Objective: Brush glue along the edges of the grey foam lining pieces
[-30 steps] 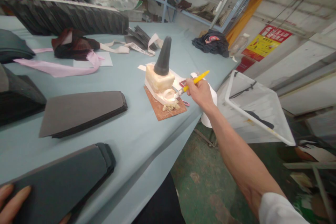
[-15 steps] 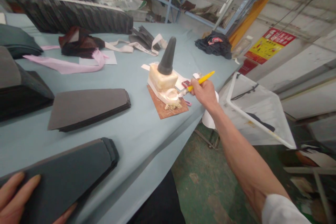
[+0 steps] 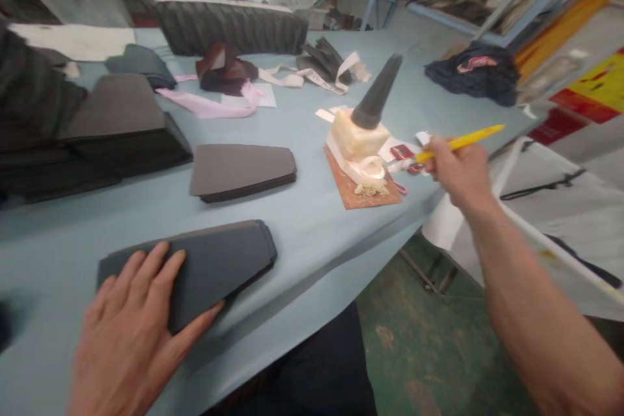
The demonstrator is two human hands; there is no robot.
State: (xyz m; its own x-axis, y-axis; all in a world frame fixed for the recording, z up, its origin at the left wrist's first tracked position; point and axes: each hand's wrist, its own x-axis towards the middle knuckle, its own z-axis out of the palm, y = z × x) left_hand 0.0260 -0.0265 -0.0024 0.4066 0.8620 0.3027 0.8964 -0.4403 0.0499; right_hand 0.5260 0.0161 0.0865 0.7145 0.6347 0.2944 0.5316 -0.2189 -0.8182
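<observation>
My right hand (image 3: pixel 458 169) is closed round a yellow-handled brush (image 3: pixel 458 142), whose tip points at a cream glue block (image 3: pixel 358 136) with a white ring of glue at its front. A dark grey cone (image 3: pixel 377 94) stands on that block, which rests on a brown board (image 3: pixel 363 188). My left hand (image 3: pixel 129 331) lies flat with fingers spread on the near stack of dark grey fabric pieces (image 3: pixel 214 266). A second stack of grey wedge pieces (image 3: pixel 244 170) lies between the near stack and the glue block.
A light blue table (image 3: pixel 302 234) carries tall dark fabric stacks (image 3: pixel 82 136) at the left, pink ribbon (image 3: pixel 214 104), white straps and a dark cloth bundle (image 3: pixel 475 75) at the far right. A white frame (image 3: pixel 560 208) stands beyond the table's right edge, with shelving behind.
The view has swung left and down. My left hand has slid further onto the near stack. My right hand has drawn the brush slightly back from the glue ring.
</observation>
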